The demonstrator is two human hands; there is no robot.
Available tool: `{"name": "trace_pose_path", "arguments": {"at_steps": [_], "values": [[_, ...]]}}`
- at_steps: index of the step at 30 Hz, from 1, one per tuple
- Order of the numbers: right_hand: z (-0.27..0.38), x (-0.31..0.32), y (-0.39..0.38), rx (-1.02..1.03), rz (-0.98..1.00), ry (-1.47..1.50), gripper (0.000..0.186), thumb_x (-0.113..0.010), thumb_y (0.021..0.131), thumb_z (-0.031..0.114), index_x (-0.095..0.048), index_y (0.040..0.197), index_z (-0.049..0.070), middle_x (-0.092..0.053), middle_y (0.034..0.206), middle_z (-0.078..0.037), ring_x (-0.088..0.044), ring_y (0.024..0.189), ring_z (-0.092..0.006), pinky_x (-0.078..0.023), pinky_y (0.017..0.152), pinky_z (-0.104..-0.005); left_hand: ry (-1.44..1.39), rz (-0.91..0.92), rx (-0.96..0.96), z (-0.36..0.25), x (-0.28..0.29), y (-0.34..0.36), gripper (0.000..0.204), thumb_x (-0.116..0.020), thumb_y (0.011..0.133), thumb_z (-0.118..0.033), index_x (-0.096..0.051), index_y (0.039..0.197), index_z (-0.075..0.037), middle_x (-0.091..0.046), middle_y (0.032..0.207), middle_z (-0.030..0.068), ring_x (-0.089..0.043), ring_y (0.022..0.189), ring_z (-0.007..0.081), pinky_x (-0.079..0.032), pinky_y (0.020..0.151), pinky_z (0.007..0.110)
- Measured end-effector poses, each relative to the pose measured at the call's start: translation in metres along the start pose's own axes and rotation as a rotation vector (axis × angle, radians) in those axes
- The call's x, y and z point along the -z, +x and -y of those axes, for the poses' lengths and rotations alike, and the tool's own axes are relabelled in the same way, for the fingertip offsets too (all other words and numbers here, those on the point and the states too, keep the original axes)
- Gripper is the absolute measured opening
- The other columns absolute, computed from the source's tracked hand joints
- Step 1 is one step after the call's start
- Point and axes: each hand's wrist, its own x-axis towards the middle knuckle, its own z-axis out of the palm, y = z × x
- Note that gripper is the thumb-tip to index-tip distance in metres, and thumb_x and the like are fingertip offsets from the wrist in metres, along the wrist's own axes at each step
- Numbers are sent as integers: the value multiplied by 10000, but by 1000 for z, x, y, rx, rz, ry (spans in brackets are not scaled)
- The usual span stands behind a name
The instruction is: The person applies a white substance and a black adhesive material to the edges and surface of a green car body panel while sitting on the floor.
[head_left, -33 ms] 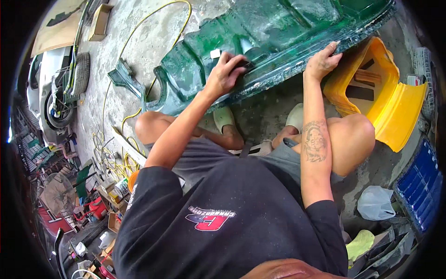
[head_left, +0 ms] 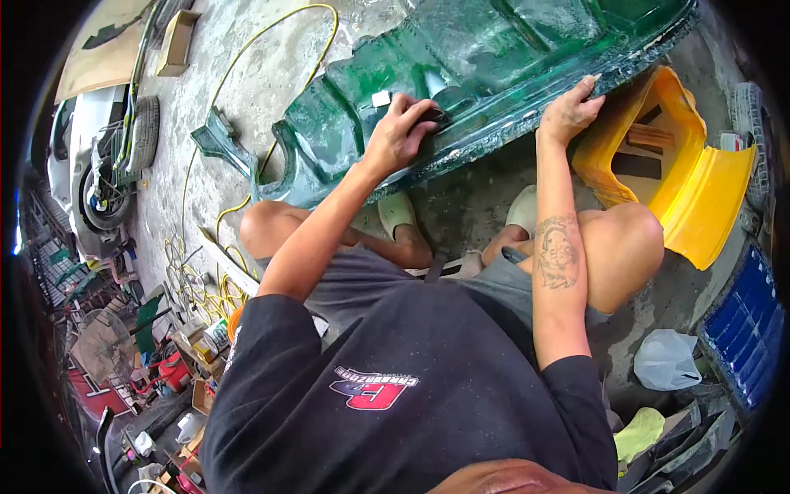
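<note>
A large green moulded panel [head_left: 485, 66], glossy and ribbed, slants across the top in front of my knees, its near edge rough and whitish. My left hand [head_left: 401, 133] is closed round a small black piece [head_left: 437, 116] and presses it against the panel near that edge. My palm hides most of the piece, so its kind is unclear. Farther along the edge, to the right, my right hand [head_left: 569, 112] grips the rim, thumb and fingers around it. A small white block [head_left: 381, 99] rests on the panel just beyond my left hand.
Right of the panel stands a yellow moulded shell [head_left: 699, 198]. A blue ribbed panel [head_left: 745, 329] and a white plastic bag [head_left: 666, 360] lie lower right. A yellow hose [head_left: 239, 62] loops over the concrete floor at left, near a tyre [head_left: 146, 130] and clutter.
</note>
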Motion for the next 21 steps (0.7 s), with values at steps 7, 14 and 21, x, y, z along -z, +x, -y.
{"name": "trace_pose_path", "arguments": {"at_steps": [7, 14, 21], "values": [[3, -3, 2, -107, 78, -27, 551, -533, 1013, 408, -578, 1125, -130, -649, 1085, -312, -622, 948, -411, -459, 868, -469, -95, -108, -57, -21, -33, 59, 289, -691, 886, -131, -604, 1157, -80, -542, 1036, 233, -594, 874, 437, -505, 730, 470], [-8, 4, 1, -11, 32, 103, 546, -513, 1034, 363, -522, 1262, -133, -614, 1197, -331, -613, 1110, -416, -463, 942, -445, 23, -5, -64, -11, -20, 21, 325, -679, 879, -91, -615, 1197, -71, -549, 1035, 182, -620, 880, 375, -527, 737, 426], [-5, 6, 0, -55, 30, -21, 606, -472, 1037, 416, -504, 1275, -140, -581, 1224, -361, -570, 1145, -469, -438, 963, -469, -53, -104, -89, -28, -37, 41, 337, -688, 887, -120, -600, 1208, -70, -540, 1020, 188, -608, 886, 385, -513, 730, 442]]}}
